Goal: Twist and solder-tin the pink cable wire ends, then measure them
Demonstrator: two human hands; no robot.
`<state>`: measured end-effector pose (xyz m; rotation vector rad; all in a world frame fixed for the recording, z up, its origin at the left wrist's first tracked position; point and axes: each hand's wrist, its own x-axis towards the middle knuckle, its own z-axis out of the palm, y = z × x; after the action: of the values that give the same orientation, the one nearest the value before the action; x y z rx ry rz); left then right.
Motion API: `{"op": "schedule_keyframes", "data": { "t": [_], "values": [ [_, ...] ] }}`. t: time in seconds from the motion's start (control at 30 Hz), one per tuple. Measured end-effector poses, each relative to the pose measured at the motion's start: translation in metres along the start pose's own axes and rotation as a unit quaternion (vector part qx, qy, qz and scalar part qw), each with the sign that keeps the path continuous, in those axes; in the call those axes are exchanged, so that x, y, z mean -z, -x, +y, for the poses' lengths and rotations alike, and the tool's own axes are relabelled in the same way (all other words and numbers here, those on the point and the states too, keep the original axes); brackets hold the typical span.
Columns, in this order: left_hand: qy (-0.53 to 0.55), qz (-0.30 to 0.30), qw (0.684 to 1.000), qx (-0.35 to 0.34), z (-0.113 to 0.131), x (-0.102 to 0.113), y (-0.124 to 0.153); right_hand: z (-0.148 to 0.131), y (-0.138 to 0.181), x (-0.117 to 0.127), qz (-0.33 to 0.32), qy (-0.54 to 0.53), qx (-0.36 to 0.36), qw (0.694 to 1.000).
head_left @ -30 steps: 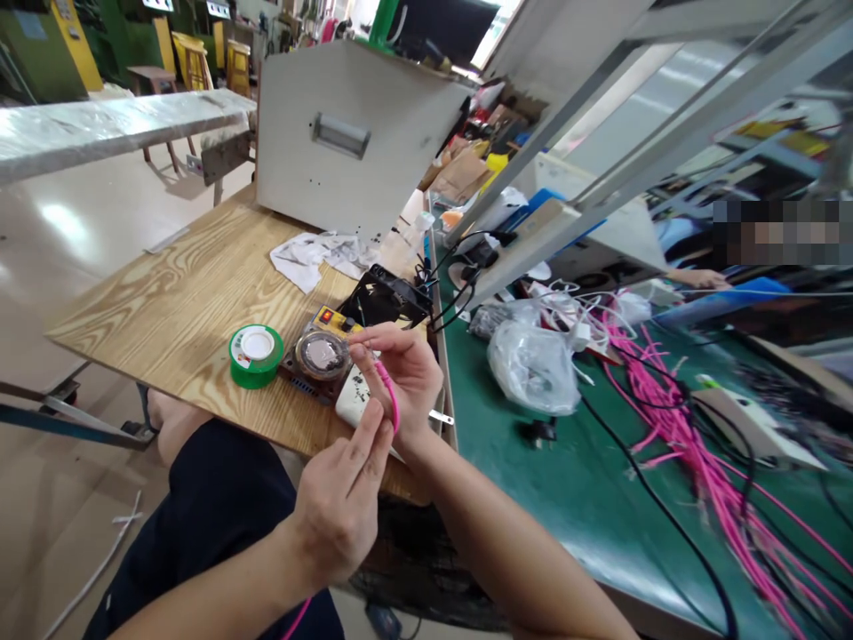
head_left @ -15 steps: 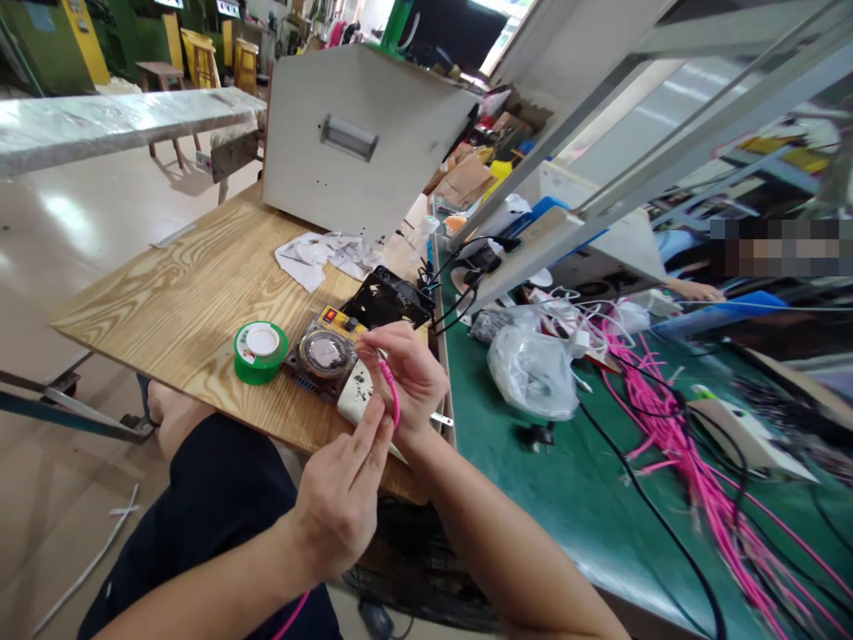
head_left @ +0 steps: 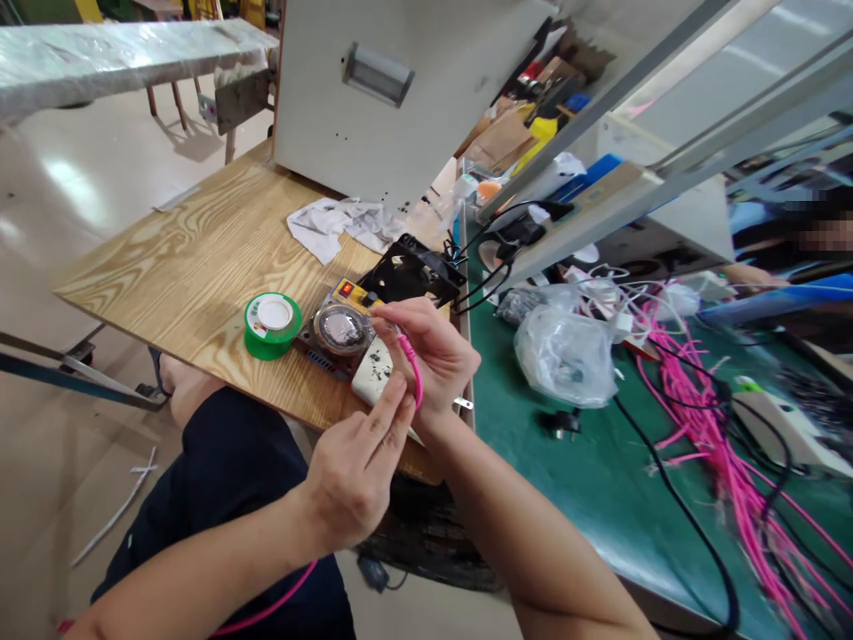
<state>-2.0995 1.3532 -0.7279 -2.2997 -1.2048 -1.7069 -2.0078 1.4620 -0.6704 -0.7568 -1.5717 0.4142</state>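
My right hand (head_left: 436,360) pinches the upper end of a pink cable (head_left: 414,369) between thumb and fingers, just beside a small solder pot (head_left: 342,328). Below it, my left hand (head_left: 360,471) is closed on the same cable, its fingertips against the base of my right palm. The cable comes out again under my left forearm. The pot has a round, silvery surface and a yellow panel with a red switch. A white piece with black flecks (head_left: 373,369) sits between the pot and my hands. The cable's very tip is hard to make out.
A green spool (head_left: 272,326) stands left of the pot on the wooden board (head_left: 200,258). Behind are a black fan (head_left: 417,271) and white cloth (head_left: 320,227). The green bench (head_left: 533,480) bears a plastic bag (head_left: 566,356) and pink cables (head_left: 713,427). A co-worker's hand (head_left: 753,276) shows far right.
The view has tilted down and shifted, so the scene sits a little differently in the picture. Both hands keep the same hold on the pink cable, close to the pot.
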Motion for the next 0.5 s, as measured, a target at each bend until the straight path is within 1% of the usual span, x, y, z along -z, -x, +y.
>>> {"op": "schedule_keyframes", "data": {
  "t": [0.13,0.33,0.5],
  "values": [
    [0.0,0.001,1.0,0.004,-0.0013,-0.001,0.0007,0.0033,0.0027,-0.0001,0.0,-0.001,-0.026,1.0],
    [-0.003,-0.002,1.0,0.008,-0.0017,-0.0007,-0.0011,0.0014,0.0034,-0.0018,0.001,-0.006,-0.043,0.999],
    [-0.005,0.006,1.0,0.014,-0.0026,-0.0001,-0.0014,0.0016,0.0039,-0.0012,-0.006,0.031,-0.066,0.997]
  ]
}}
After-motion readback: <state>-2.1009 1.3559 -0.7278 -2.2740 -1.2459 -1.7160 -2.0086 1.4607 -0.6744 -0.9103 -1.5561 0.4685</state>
